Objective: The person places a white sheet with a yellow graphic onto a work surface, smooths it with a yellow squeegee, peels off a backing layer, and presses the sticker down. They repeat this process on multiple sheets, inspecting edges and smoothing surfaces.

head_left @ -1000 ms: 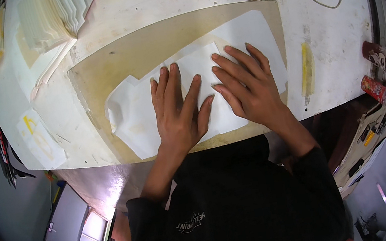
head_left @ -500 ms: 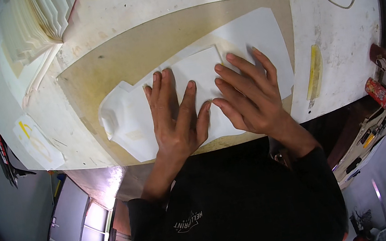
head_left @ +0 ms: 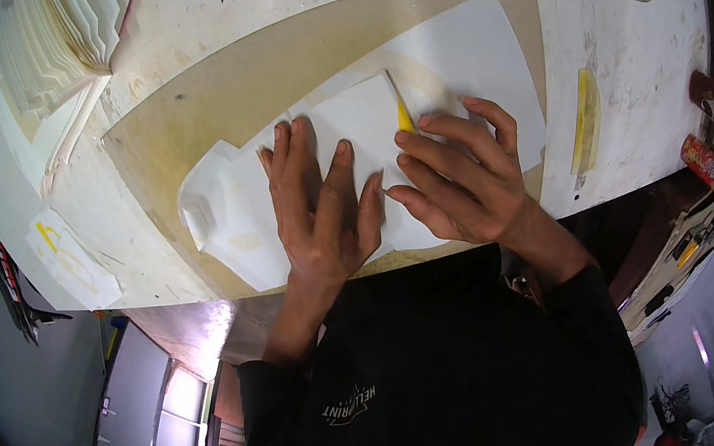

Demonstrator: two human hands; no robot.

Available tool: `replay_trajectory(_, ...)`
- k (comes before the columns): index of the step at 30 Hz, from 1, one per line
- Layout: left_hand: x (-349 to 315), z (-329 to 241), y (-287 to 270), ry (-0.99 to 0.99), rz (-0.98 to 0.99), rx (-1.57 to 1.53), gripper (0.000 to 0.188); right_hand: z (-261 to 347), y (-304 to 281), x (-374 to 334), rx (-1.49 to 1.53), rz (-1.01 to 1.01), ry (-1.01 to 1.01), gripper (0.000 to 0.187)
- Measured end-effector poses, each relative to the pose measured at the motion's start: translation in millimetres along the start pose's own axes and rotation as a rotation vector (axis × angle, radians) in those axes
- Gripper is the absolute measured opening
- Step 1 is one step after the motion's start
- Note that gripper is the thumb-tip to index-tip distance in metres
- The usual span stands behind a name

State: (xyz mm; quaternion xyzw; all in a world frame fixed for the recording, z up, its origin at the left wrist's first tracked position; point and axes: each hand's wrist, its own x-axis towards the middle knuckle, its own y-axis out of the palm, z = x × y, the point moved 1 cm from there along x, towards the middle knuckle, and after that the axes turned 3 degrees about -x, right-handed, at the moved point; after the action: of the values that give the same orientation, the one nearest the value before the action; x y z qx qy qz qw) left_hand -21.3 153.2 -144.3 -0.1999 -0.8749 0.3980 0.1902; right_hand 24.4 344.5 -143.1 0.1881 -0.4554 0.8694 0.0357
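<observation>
Under left hand (head_left: 313,222), white sheet (head_left: 472,53), long axis left-to-right, right end farther.

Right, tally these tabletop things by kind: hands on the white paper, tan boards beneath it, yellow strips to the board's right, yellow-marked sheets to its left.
Hands on the white paper: 2 (left hand, right hand)
Tan board: 1
Yellow strip: 1
Yellow-marked sheet: 1
Total: 5
</observation>
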Motion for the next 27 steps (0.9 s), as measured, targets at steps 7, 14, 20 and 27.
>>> replay_trajectory(7,0,0,1,0.001,-0.001,0.009,0.042,-6,-7,-4,-0.045,0.005,0.019,0.03)
replay_trajectory(14,-1,-1,2,0.014,0.006,0.0,0.045,1,-22,-26,-0.022,0.057,0.158,0.052)
replay_trajectory(20,-2,0,1,0.008,0.006,0.008,0.046,8,-25,-49,-0.067,0.068,0.227,0.068)
replay_trajectory(27,-3,-1,5,0.031,-0.018,0.021,0.045,16,-24,-70,-0.135,0.074,0.248,0.068)
